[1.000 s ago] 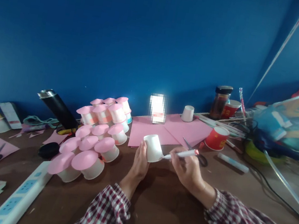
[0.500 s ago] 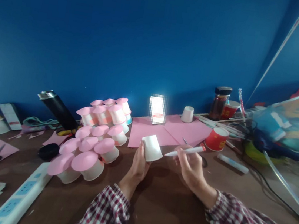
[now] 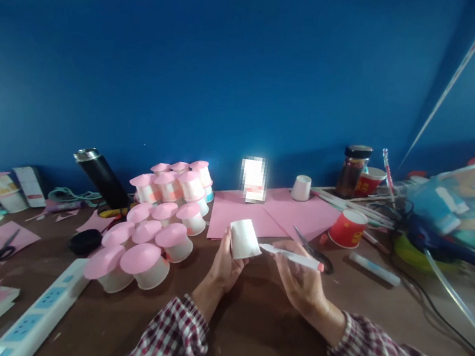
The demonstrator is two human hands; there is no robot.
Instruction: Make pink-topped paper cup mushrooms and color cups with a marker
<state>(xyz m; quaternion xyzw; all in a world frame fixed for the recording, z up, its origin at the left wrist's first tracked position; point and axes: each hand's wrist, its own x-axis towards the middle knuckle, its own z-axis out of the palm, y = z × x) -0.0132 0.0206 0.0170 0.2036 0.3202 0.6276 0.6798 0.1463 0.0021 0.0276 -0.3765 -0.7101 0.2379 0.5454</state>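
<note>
"Honestly, what's all in there? Dial centred on the view, biggest stuff first."

"Wall (image 3: 234, 82) at 12, blue. Desk (image 3: 239, 345) at 6. Bunch of pink-topped cups (image 3: 149, 230) at 8, pink paper (image 3: 232, 210) around 4."

"And who's holding what?"

"Left hand (image 3: 224, 268) at 6, right hand (image 3: 301, 286) around 5, both gripping. The left's got a white cup (image 3: 245, 240) at its 1 o'clock, tilted, narrow end up. The right's pinching a pen (image 3: 299, 260)."

"Pen touching the white cup?"

"Can't tell tbh. Tip's right by the rim, at the white cup's 3 o'clock."
</note>
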